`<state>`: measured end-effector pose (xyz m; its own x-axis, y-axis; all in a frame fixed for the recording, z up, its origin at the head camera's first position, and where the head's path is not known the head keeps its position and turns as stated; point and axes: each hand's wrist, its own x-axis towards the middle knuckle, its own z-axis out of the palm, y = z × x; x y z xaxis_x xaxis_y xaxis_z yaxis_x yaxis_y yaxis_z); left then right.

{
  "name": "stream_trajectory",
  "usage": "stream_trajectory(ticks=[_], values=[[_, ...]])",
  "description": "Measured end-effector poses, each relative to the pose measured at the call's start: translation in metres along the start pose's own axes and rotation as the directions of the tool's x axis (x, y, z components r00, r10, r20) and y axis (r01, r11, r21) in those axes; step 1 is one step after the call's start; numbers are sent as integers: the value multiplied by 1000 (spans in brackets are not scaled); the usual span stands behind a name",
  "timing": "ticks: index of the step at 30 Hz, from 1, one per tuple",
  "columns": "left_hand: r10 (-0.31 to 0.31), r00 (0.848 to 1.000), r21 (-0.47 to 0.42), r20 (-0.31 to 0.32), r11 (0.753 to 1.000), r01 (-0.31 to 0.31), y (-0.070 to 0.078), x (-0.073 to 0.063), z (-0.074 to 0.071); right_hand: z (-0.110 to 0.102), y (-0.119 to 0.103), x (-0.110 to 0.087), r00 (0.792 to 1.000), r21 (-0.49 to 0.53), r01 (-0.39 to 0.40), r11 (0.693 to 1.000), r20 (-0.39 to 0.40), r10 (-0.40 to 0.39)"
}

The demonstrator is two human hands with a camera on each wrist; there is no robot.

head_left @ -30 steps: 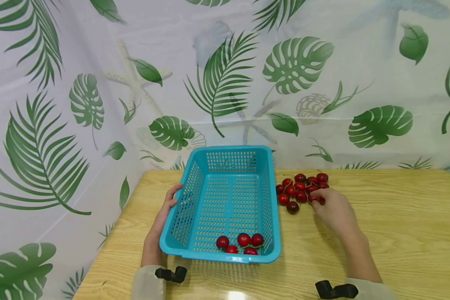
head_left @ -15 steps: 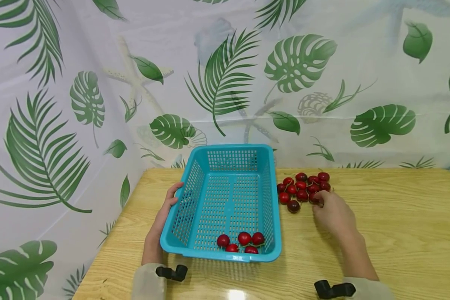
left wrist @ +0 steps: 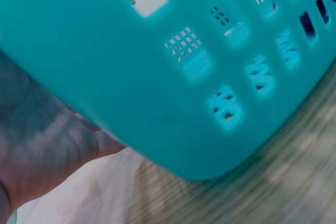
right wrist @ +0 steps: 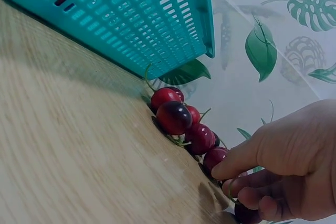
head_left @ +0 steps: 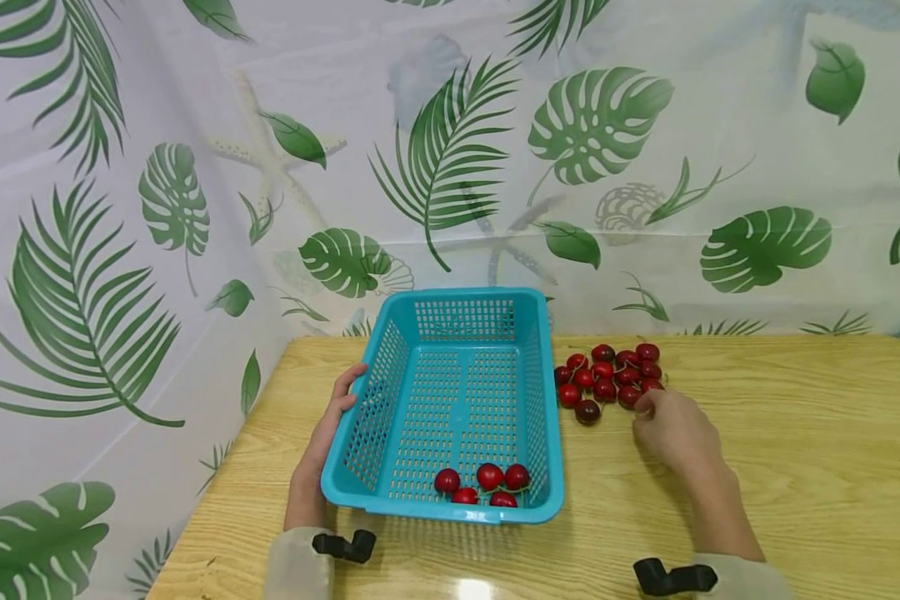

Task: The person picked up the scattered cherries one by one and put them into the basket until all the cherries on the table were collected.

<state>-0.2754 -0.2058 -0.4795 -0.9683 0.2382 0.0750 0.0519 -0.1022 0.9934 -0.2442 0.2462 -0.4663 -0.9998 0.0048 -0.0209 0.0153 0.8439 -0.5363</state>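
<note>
A blue perforated plastic basket [head_left: 459, 400] stands on the table, with several red cherries [head_left: 489, 477] lying at its near end. My left hand [head_left: 327, 442] holds the basket's left side, fingertips over the rim; in the left wrist view the palm [left wrist: 42, 140] is beside the outer wall. To the right of the basket lies a loose pile of dark red cherries [head_left: 603, 390] with green stems. At the pile's near right edge, my right hand [head_left: 675, 429] pinches a stem between thumb and fingers. In the right wrist view its dark cherry [right wrist: 247, 214] shows below the fingers, partly hidden.
The wooden table [head_left: 817, 450] stretches to the right of the pile. Behind it and along the left hangs a white cloth [head_left: 645, 292] printed with green leaves. Black wrist mounts [head_left: 345, 547] sit on both sleeves.
My right hand has drawn slightly back and to the right from the pile, uncovering cherries that it hid before. The left hand and the basket stay in place.
</note>
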Motion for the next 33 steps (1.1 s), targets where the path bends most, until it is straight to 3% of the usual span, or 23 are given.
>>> stream_trajectory(ticks=[6,13,18,33], values=[[10,1000,8,21,1000,-10,0,-1,-1,2,6,0,999,28,33,999,-11,-33],[-24,999,-20,36,1000,24,0,-6,-2,-1,8,1,999,70,50,996,8,-51],[2,999,-5,47,1000,-1,1,-7,-2,-6,3,0,998,82,60,995,13,-62],[-23,999,-23,39,999,24,1,-7,-1,-21,-17,-7,989,148,107,983,-115,-90]])
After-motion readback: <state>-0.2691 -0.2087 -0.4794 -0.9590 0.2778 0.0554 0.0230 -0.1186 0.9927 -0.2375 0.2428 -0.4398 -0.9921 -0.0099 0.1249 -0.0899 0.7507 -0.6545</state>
